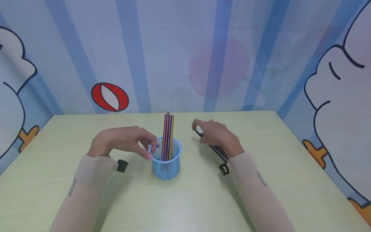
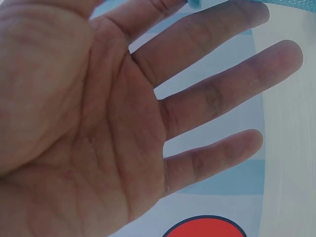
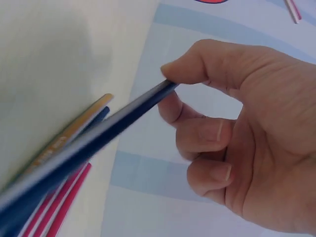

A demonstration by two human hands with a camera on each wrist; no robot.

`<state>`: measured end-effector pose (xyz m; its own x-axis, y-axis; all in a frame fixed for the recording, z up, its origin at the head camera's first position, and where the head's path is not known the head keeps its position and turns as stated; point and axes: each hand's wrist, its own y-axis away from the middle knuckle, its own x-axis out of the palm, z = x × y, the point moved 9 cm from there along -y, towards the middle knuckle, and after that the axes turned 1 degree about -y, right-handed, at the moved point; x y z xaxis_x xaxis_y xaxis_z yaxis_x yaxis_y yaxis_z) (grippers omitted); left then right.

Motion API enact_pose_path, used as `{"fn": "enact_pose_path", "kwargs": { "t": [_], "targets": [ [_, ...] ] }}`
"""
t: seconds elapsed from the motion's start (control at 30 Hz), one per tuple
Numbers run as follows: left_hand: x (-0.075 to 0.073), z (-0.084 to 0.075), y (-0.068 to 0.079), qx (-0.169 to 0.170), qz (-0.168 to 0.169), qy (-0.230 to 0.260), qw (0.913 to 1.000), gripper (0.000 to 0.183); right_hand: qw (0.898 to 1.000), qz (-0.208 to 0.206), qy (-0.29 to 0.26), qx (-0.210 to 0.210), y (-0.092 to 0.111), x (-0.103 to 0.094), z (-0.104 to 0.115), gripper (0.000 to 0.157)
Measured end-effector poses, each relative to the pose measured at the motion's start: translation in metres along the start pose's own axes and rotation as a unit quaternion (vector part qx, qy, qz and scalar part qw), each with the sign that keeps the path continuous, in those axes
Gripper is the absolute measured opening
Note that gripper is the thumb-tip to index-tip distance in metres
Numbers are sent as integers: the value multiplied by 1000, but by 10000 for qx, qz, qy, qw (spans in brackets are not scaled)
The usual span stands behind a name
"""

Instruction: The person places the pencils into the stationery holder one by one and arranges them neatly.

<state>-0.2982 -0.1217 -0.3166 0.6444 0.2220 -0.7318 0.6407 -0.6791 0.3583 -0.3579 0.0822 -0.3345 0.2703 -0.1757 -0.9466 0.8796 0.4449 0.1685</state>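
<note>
My left hand (image 1: 127, 140) pinches the left rim of a light blue see-through cup (image 1: 166, 170). In the left wrist view, the other fingers (image 2: 232, 96) stretch out straight. Several long pencils (image 1: 167, 138), dark red, dark blue and yellow, stand upright in the cup. To the cup's right, my right hand (image 1: 215, 133) pinches one end of a dark blue pencil (image 3: 113, 128) between thumb and index finger, while its remaining fingers curl. Beneath that pencil lie a yellow pencil (image 3: 74, 131) and several pink-red ones (image 3: 71, 197), partly hidden by it in the right wrist view.
Both hands work over a pale yellow table (image 1: 191, 199). A printed backdrop (image 1: 179, 58) with blue stripes rises behind the table's far edge and along both sides.
</note>
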Motion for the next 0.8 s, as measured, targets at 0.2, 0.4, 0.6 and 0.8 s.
{"fn": "enact_pose_path", "kwargs": {
  "t": [0.2,0.4,0.6,0.8],
  "targets": [
    [0,-1,1,94,-3,70,9999,16,9952,-72,-760,-609,6,-10,12,40],
    [0,0,1,43,3,89,10000,16,9871,-343,-1119,-1093,11,-23,24,37],
    [0,0,1,6,-2,91,10000,16,9788,-657,-1498,-1231,17,-37,29,36],
    [0,0,1,-42,-1,79,10000,17,9651,-988,-1992,-1387,23,-50,29,35]
  ]
}}
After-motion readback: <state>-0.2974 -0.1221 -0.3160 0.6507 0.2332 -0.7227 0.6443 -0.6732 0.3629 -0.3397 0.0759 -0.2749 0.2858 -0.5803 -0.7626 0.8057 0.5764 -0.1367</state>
